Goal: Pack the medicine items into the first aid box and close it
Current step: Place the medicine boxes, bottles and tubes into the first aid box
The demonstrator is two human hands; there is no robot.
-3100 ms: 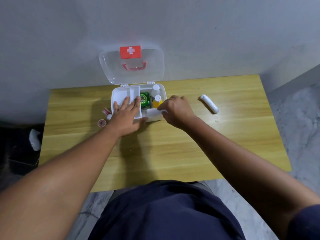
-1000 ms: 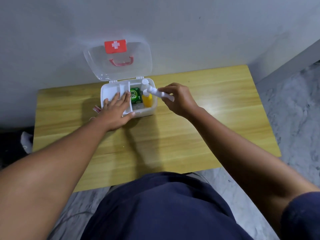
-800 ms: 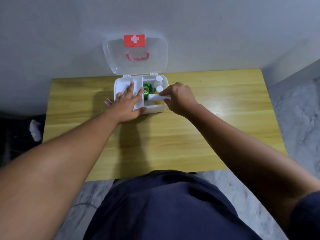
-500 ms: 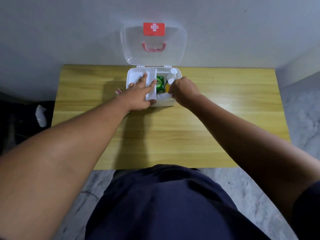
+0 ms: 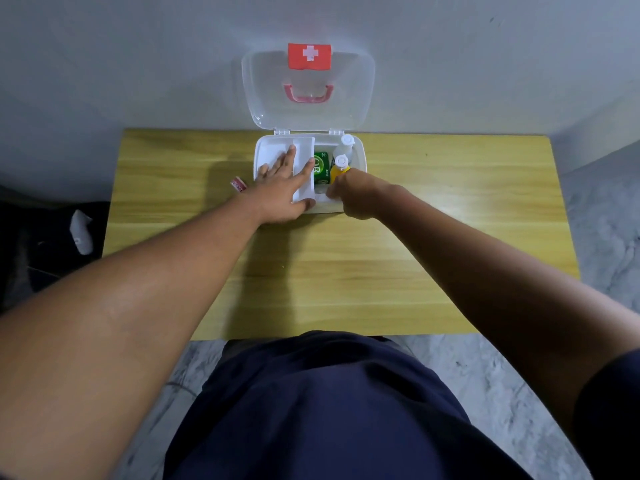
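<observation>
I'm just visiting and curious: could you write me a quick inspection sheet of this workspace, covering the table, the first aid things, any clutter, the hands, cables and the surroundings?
Surface: wooden table, pushed against a grey wall.
Job's things: first aid box open, clear lid upright against the wall; white tray in its left half; green packet, yellow bottle and white bottle in its right half.
Clutter: small red-and-white item on the table left of the box.
Hands: left hand flat on the tray; right hand curled at the box's front right, contents hidden.
Cables: nothing seen.
Surroundings: marbled floor; white object on the dark floor at left.
</observation>
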